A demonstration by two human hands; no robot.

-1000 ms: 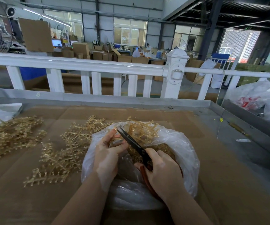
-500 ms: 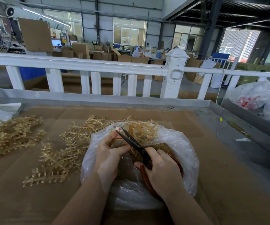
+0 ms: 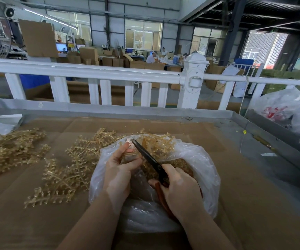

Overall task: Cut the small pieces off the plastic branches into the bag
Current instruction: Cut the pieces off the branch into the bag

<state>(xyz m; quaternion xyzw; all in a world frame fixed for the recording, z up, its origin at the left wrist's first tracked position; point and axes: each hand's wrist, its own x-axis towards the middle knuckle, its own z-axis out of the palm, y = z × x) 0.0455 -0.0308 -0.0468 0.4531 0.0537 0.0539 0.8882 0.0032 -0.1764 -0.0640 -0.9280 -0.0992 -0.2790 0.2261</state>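
Fingers (image 3: 125, 150) of left hand (image 3: 117, 170) pinch a plastic branch (image 3: 130, 153) over the bag (image 3: 205, 165) mouth, so offcuts drop in.
Right hand (image 3: 180, 192) curled round scissors (image 3: 148, 157), blades nearly closed at branch tip. More branches (image 3: 68, 170) lie left on cardboard w/ a further pile (image 3: 10, 150); white railing (image 3: 84, 71) beyond, nothing blocking.

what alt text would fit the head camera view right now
A person's left hand holds a gold plastic branch over an open clear bag while the right hand grips scissors against it. More branches lie on the cardboard-covered table.
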